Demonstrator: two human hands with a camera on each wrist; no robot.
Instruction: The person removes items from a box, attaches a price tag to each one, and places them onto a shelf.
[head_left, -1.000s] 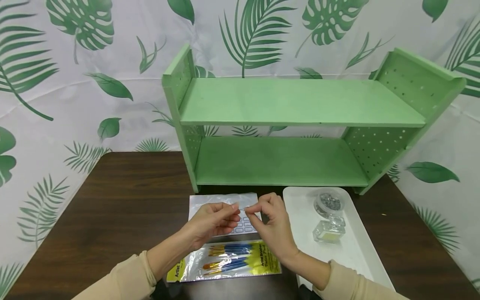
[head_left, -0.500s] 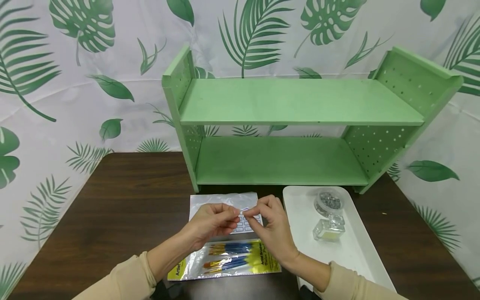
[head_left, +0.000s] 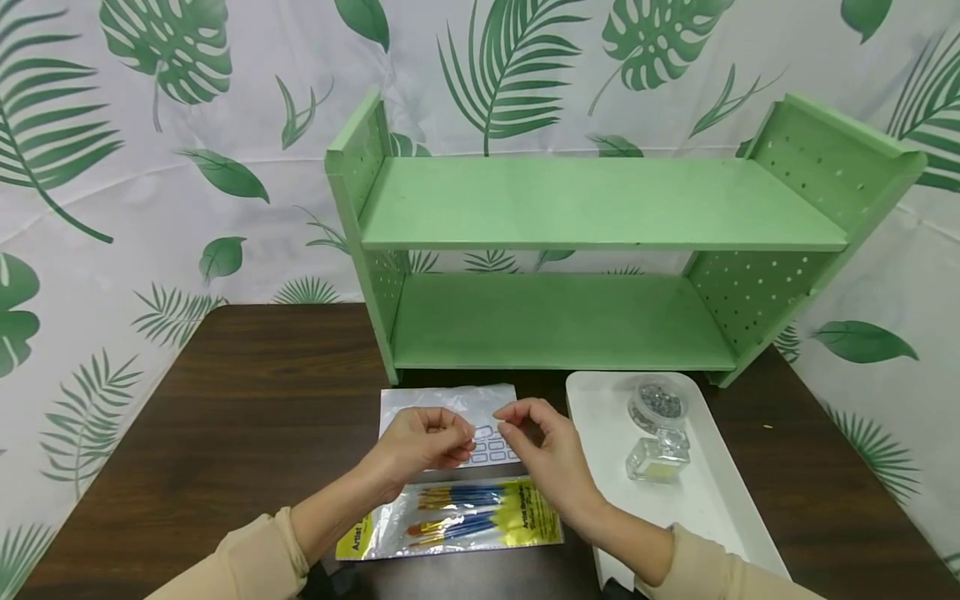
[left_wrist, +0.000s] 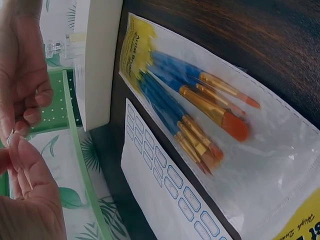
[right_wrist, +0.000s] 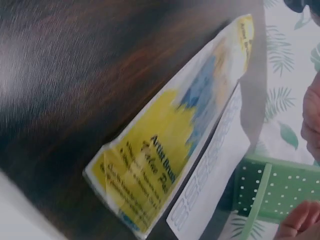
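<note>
My left hand (head_left: 420, 446) pinches a small, thin, silvery thing (left_wrist: 11, 136) between thumb and forefinger; its kind is too small to tell. Just to its right, my right hand (head_left: 551, 454) hovers with thumb and forefinger slightly parted, and nothing is visible between them. Both hands are above a white sheet (head_left: 427, 402) printed with rows of blue-outlined label shapes, partly hidden by the left hand. Nearer the body lies a clear and yellow packet of artist brushes (head_left: 457, 521) with blue handles. Only parts of both hands show at the right edge of the right wrist view.
A white tray (head_left: 712, 508) stands at the right, holding a round clear tub of grey bits (head_left: 660, 402) and a small glass bottle (head_left: 657, 460). Behind rises a green two-tier shelf (head_left: 562, 321). Everything stands on a dark wooden table (head_left: 225, 417).
The fingertips of both hands were close together with something thin between them; now the right hand has drawn back a little to the right and its fingertips have parted.
</note>
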